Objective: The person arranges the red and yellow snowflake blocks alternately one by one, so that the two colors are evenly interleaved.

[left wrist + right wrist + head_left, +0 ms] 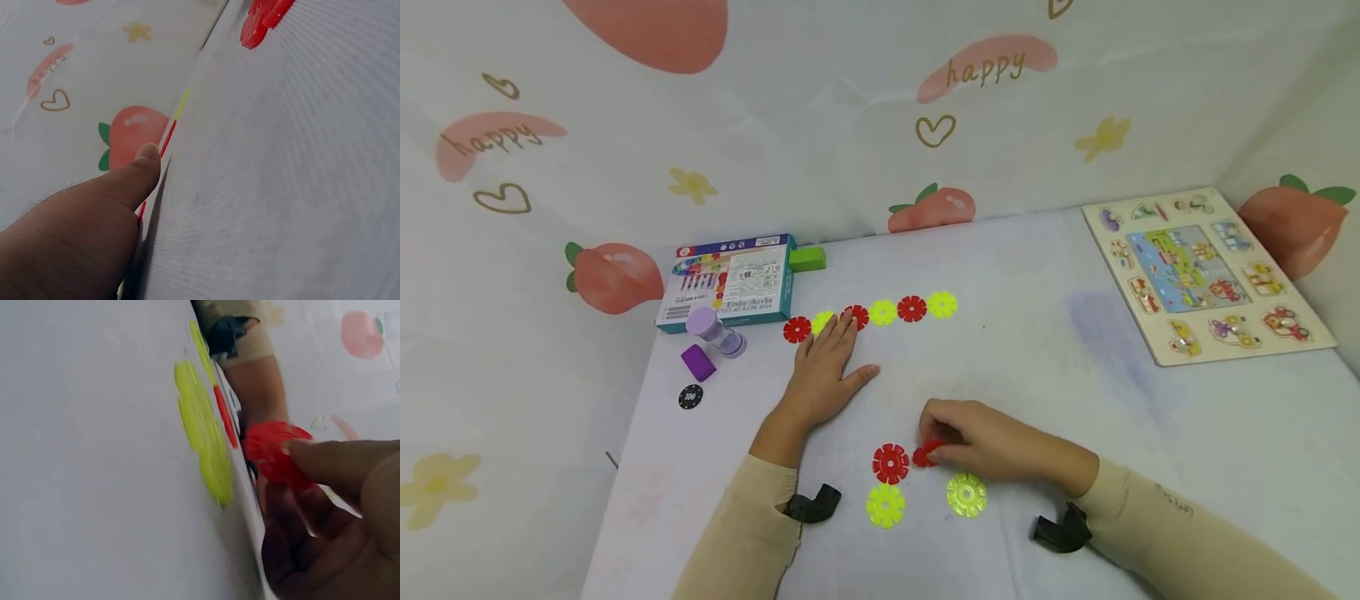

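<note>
My left hand (826,379) lies flat with fingers extended, its fingertips over a row of alternating red and yellow-green notched plastic discs. A yellow-green disc (823,322) and a red disc (858,316) in that row are partly covered by the fingers. Between thumb and fingers, my right hand (985,437) pinches a red notched disc (275,453), seen tilted up in the right wrist view. Close to that hand lie another red disc (891,463) and two yellow-green discs, one at its left (886,505) and one just below the hand (966,495).
At the back left are a printed box (730,283), a green block (807,259), a purple hourglass-like timer (715,332), a purple block (698,362) and a black round chip (690,397). A wooden picture puzzle board (1206,279) lies at the back right, by the patterned wall covering.
</note>
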The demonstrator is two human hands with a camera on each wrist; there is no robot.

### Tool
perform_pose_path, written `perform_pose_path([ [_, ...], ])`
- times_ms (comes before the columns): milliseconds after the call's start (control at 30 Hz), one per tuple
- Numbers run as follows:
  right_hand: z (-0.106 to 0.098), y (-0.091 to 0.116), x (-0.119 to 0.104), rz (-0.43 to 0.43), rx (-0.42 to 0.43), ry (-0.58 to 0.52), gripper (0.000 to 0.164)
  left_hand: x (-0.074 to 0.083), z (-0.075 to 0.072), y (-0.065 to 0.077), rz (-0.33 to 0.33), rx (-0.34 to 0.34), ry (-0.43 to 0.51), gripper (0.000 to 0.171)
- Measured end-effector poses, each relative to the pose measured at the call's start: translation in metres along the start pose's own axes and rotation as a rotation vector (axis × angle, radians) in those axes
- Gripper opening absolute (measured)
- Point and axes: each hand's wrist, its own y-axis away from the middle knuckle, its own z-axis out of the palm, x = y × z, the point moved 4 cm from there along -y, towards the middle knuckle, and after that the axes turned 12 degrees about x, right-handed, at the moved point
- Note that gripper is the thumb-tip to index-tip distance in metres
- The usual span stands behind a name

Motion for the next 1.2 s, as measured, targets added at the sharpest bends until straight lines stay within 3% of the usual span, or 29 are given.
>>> perform_pose_path([
  [200, -0.037, -0.013, 0.018, -0.008, 0.238, -0.075, 0.017, 0.000, 0.001, -0.001, -0.009, -0.020, -0.001, 0.088],
  [300, -0.058, -0.021, 0.035, 0.031, 0.351, -0.065, 0.019, -0.001, 0.001, -0.001, -0.010, -0.022, -0.007, 0.088],
  [467, -0.090, -0.031, 0.064, 0.163, 0.552, 0.064, 0.019, 0.000, 0.000, 0.000, -0.009, -0.020, -0.003, 0.088],
  [600, -0.104, -0.039, 0.079, 0.186, 0.626, 0.173, 0.028, 0.001, 0.000, -0.001, -0.007, -0.019, -0.001, 0.088],
  [733, -0.109, -0.041, 0.080, 0.168, 0.600, 0.332, 0.038, 0.000, 0.002, -0.001, -0.003, -0.016, -0.003, 0.088],
  [967, -0.098, -0.036, 0.076, 0.162, 0.356, 0.703, 0.065, 0.000, 0.002, -0.001, 0.006, -0.003, 0.002, 0.087],
  [1200, -0.092, -0.038, 0.076, 0.198, 0.320, 0.761, 0.073, 0.000, 0.001, 0.000, 0.002, -0.002, 0.005, 0.087],
])
